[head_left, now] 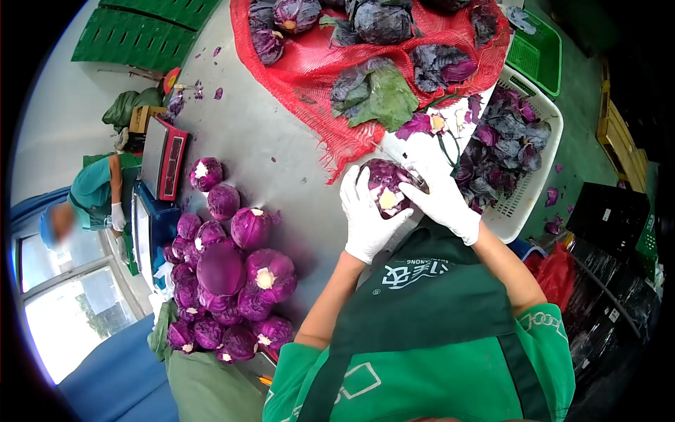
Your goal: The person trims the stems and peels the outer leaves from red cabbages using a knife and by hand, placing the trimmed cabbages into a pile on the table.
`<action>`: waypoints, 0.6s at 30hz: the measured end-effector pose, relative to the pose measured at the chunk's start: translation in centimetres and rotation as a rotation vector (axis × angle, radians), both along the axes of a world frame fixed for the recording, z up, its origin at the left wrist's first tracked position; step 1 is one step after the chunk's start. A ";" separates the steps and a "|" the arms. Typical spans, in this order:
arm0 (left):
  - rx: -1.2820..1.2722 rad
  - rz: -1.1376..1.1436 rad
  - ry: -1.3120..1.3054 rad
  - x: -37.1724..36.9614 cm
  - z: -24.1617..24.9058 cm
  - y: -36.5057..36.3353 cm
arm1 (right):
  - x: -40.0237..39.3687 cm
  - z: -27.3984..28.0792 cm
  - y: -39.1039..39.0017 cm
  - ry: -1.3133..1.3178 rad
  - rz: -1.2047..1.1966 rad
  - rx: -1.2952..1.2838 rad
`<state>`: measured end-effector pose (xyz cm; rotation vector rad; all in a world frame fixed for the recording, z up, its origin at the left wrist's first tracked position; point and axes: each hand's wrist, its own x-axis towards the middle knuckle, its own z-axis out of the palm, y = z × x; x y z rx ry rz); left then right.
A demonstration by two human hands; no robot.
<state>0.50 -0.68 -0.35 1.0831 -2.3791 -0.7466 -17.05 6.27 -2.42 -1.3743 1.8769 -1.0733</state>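
Observation:
A trimmed red cabbage (385,184) sits at the table's near edge, its pale cut stem end turned towards me. My left hand (365,216), in a white glove, wraps around its left side and underside. In the gloved fingers of my right hand (444,200) is a small dark, shiny tool (418,182), pressed against the cabbage's right side; its exact kind is mostly hidden. Purple leaf scraps (415,126) and pale trimmings lie just beyond the cabbage.
Untrimmed cabbages (383,21) lie on a red mesh bag (309,105) at the back. Trimmed cabbages (264,274) are heaped left. A white basket (552,151) of leaves stands right, near a green crate (552,60). Beside a scale (169,158), a co-worker (95,186) stands far left.

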 end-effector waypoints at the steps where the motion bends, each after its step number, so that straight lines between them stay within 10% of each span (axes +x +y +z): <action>1: 0.020 0.000 -0.005 0.2 -0.3 -0.1 | 0.1 0.2 0.2 0.008 -0.008 -0.044; 8: 0.012 0.008 -0.014 0.4 1.0 -0.8 | -7.3 -4.2 1.6 0.285 -0.282 0.153; 13: -0.062 -0.227 -0.215 -0.6 3.4 -2.1 | -4.4 5.1 -2.7 0.091 0.270 -0.036; 18: -0.083 -0.092 -0.149 1.2 3.3 -1.4 | -2.3 2.0 -2.9 0.301 0.124 -0.151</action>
